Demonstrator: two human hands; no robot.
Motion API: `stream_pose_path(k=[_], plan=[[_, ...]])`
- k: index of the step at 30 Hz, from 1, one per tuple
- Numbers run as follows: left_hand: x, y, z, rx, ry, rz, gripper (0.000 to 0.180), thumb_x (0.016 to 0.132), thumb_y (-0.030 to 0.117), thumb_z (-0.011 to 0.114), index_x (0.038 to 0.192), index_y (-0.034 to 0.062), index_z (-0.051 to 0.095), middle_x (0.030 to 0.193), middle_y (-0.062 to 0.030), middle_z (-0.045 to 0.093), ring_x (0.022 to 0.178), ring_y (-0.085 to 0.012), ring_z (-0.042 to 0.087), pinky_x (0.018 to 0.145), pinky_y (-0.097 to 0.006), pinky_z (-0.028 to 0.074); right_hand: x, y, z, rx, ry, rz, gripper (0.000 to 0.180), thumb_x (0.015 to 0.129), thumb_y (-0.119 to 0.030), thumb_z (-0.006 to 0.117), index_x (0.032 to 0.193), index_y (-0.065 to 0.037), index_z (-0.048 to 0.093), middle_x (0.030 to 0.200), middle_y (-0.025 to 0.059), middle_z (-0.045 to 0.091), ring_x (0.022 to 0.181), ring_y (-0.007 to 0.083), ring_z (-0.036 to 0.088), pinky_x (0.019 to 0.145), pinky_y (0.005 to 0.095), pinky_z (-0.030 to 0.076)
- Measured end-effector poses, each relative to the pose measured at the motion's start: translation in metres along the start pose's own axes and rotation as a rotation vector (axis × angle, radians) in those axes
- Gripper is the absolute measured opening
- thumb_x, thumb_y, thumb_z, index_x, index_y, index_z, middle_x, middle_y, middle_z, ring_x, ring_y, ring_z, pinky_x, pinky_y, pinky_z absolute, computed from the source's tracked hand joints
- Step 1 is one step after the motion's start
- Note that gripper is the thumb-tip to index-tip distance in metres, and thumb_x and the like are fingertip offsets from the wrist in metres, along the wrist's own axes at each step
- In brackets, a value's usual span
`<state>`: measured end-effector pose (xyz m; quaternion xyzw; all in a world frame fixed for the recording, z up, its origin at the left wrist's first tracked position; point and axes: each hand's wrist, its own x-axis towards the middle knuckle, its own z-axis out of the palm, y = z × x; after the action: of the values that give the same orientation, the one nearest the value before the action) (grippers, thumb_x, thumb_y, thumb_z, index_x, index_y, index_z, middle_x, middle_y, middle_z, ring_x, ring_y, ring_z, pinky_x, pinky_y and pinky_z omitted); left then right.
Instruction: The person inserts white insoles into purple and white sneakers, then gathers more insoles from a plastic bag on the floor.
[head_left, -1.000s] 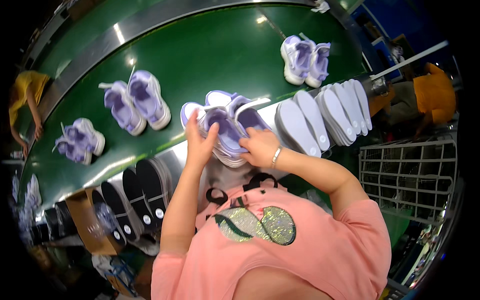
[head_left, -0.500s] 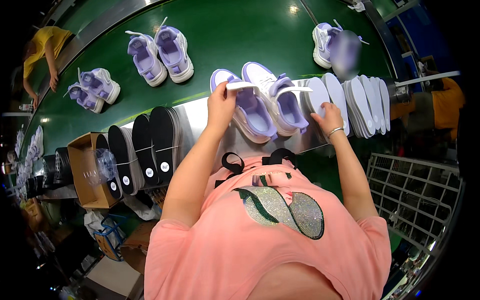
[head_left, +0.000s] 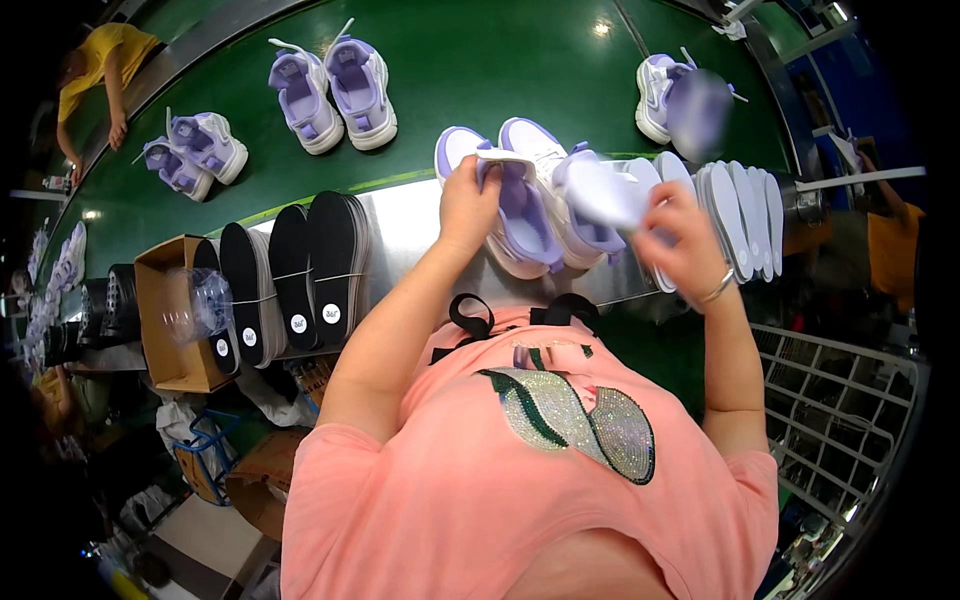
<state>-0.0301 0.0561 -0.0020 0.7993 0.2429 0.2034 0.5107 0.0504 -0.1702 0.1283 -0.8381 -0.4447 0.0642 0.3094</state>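
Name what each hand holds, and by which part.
The left hand grips a lilac-and-white shoe at its opening, by the white strap. The right hand holds a blurred white insole by one end; heel or toe is unclear.

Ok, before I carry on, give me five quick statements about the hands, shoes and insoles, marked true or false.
1. The right hand holds a white insole, blurred by motion. True.
2. The left hand grips the right shoe of the nearest pair. False: it grips the left shoe of that pair, at its opening.
3. The toes of the nearest pair point away from the person. True.
4. The black insoles lie right of the nearest pair. False: they lie left of it; the stacked white insoles are on the right.
5. The bracelet is on the left wrist. False: it is on the right wrist.
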Motion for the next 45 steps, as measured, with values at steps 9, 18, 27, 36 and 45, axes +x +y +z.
stream_pose_path(k=[9, 18, 27, 36, 45], plan=[[-0.004, 0.005, 0.009, 0.108, -0.042, 0.026, 0.031, 0.073, 0.013, 0.053, 0.1, -0.0017, 0.048, 0.094, -0.0202, 0.054, 0.089, -0.0368, 0.05, 0.077, -0.041, 0.04, 0.048, -0.024, 0.122, -0.568, -0.447, -0.003, 0.011, 0.067, -0.015, 0.057, 0.072, -0.005, 0.059, 0.089, 0.0119, 0.049, 0.077, 0.0268, 0.056, 0.062, 0.0356, 0.048], [-0.009, 0.001, 0.014, 0.093, 0.008, 0.076, 0.035, 0.069, 0.006, 0.051, 0.103, -0.0029, 0.046, 0.094, -0.0214, 0.053, 0.088, -0.0363, 0.051, 0.079, -0.039, 0.04, 0.012, -0.034, 0.068, -0.649, -0.511, 0.094, 0.017, 0.073, -0.023, 0.055, 0.076, -0.006, 0.056, 0.082, 0.0113, 0.054, 0.076, 0.0262, 0.056, 0.067, 0.0383, 0.043], [-0.009, -0.001, 0.016, 0.056, -0.008, 0.09, 0.031, 0.069, 0.004, 0.05, 0.1, -0.0011, 0.048, 0.092, -0.0202, 0.055, 0.086, -0.0348, 0.053, 0.077, -0.038, 0.042, 0.044, -0.012, 0.128, -0.591, -0.515, -0.136, 0.012, 0.067, -0.011, 0.056, 0.077, -0.007, 0.061, 0.08, 0.0108, 0.058, 0.076, 0.0246, 0.058, 0.066, 0.0332, 0.047], [-0.014, 0.001, 0.016, -0.115, -0.063, -0.029, 0.028, 0.067, 0.001, 0.049, 0.095, -0.0017, 0.05, 0.091, -0.0188, 0.056, 0.086, -0.0322, 0.054, 0.077, -0.036, 0.043, 0.069, 0.005, 0.148, -0.437, -0.84, 0.148, 0.016, 0.064, -0.011, 0.058, 0.078, -0.007, 0.064, 0.084, 0.0172, 0.062, 0.084, 0.0272, 0.06, 0.071, 0.0361, 0.047], [-0.013, 0.001, 0.018, -0.059, -0.062, 0.056, 0.029, 0.066, 0.0, 0.048, 0.095, -0.0025, 0.05, 0.092, -0.0204, 0.055, 0.088, -0.0359, 0.051, 0.078, -0.039, 0.041, 0.083, -0.006, 0.144, -0.552, -1.016, 0.093, 0.031, 0.069, -0.019, 0.059, 0.096, -0.006, 0.062, 0.102, 0.0121, 0.059, 0.094, 0.0251, 0.057, 0.078, 0.0342, 0.045]])
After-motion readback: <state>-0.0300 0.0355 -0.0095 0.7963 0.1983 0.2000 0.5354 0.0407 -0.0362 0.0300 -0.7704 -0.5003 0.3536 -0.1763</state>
